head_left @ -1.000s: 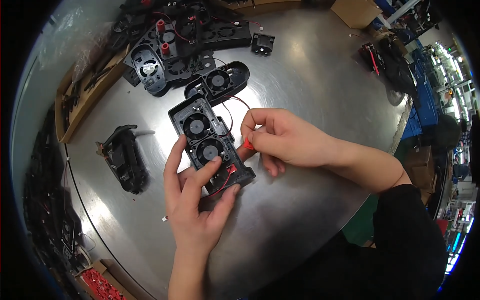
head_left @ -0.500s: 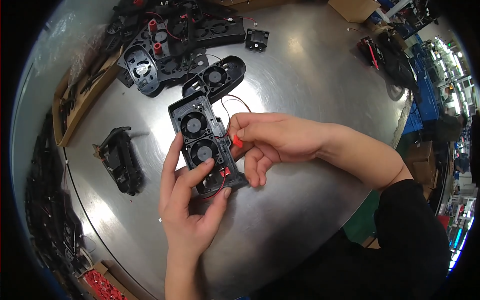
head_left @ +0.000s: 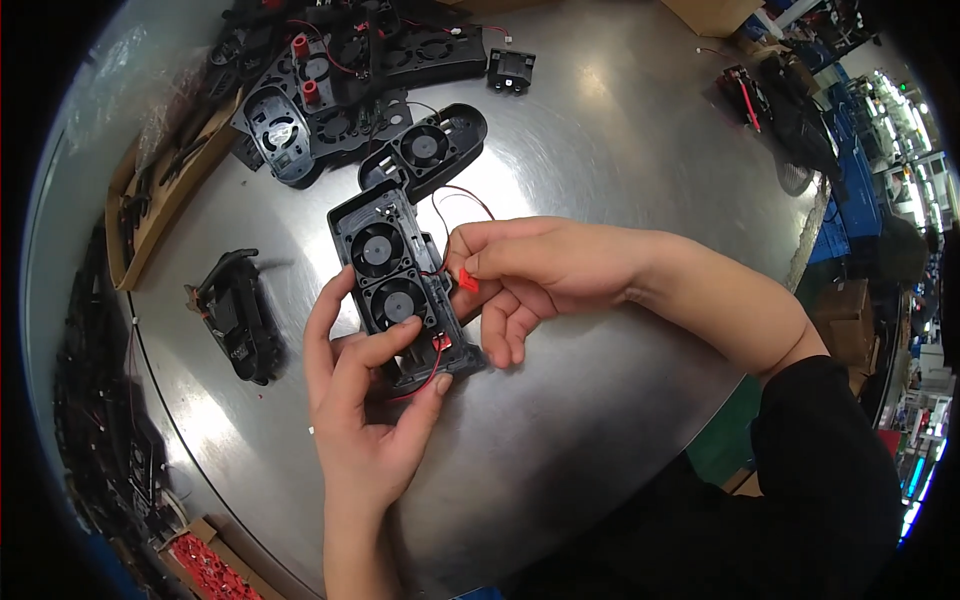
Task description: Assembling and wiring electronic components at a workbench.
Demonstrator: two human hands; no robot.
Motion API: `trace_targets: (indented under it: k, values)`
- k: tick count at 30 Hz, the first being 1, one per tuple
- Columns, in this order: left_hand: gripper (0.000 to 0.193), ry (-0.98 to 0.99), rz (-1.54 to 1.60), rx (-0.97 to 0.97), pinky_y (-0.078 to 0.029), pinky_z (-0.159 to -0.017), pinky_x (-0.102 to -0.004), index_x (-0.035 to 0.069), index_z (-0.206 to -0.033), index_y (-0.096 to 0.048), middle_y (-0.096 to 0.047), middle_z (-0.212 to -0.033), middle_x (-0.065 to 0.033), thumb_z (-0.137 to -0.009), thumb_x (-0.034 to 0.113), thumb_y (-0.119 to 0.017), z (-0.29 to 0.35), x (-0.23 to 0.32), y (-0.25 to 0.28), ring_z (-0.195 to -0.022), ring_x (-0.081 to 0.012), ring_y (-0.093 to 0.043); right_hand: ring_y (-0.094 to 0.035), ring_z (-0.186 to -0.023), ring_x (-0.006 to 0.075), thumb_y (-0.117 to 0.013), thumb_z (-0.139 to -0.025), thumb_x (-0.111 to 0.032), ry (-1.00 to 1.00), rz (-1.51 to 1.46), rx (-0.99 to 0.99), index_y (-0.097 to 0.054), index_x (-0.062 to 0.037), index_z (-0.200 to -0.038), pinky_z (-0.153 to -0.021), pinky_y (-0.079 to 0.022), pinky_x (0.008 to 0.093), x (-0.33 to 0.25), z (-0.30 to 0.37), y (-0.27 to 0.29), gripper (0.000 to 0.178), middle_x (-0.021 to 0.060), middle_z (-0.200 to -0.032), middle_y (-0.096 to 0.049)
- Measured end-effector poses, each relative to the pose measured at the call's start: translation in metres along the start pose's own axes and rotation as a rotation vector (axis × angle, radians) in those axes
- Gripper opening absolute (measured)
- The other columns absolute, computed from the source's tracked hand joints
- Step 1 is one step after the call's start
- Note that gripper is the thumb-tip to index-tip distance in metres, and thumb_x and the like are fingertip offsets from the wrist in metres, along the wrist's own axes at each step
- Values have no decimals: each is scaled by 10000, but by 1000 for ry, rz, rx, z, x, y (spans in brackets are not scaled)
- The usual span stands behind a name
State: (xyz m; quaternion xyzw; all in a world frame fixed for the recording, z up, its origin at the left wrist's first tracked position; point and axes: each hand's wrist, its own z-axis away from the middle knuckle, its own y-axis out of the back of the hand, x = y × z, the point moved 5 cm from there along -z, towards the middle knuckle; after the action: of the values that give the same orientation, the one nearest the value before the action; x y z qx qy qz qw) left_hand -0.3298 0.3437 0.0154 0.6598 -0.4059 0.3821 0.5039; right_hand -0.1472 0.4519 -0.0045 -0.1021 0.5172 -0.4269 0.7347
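Observation:
My left hand (head_left: 368, 410) grips the lower end of a black plastic housing (head_left: 342, 217) with two small fans (head_left: 377, 250) set in it one above the other. Its thumb and fingers wrap both sides, with a fingertip near the lower fan. Between thumb and forefinger, my right hand (head_left: 530, 270) pinches a small red plastic piece (head_left: 468, 281) beside the housing's right edge; its other fingers curl. A second red part (head_left: 442, 343) sits inside the housing near the bottom, a red wire passing by it. Thin wires loop out above my right hand. An oval black housing with one fan (head_left: 425, 148) adjoins the far end.
Black fan housings (head_left: 330, 70) are heaped at the back left of the metal table (head_left: 600, 440). A black module (head_left: 240, 320) lies to the left, a small black block (head_left: 511, 70) at the back. Red pieces fill a carton (head_left: 205, 565) at lower left; black parts lie far right.
My left hand and the housing have shifted slightly left. My right hand has moved a little the same way, still pinching the red piece.

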Motion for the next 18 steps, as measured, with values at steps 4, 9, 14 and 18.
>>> trace_targets:
  k: [4,9,14,18]
  values:
    - [467,2,-1,3,-576,-850,-294,56,-1201,-749,-424,-1602,-217,-756,40,-889,2,-3,1,-937,-157,-667,-762,-768,281,-435,-1116,-191,0,3,86,-495,-56,-1138,-672,-633,361,-3,2,-4,149,162,-1126,-678]
    - [470,-39,-62,19,-578,-859,-299,54,-1201,-749,-427,-1594,-213,-755,35,-893,2,0,1,-939,-161,-664,-753,-695,231,-439,-1083,-203,-4,366,193,-484,-74,-1087,-603,-624,340,-7,11,-9,136,189,-1063,-729]
    - [465,-16,-56,20,-581,-857,-294,57,-1201,-747,-413,-1601,-211,-761,29,-894,3,0,1,-951,-163,-662,-755,-690,223,-436,-1075,-200,29,328,203,-479,-87,-1081,-591,-613,316,-10,8,-5,121,217,-1057,-744]
    - [467,-9,-50,29,-582,-849,-291,59,-1202,-744,-412,-1600,-212,-761,35,-898,3,1,0,-953,-161,-661,-755,-689,218,-443,-1073,-199,29,294,182,-479,-86,-1073,-591,-612,312,-9,8,-5,118,205,-1048,-748]
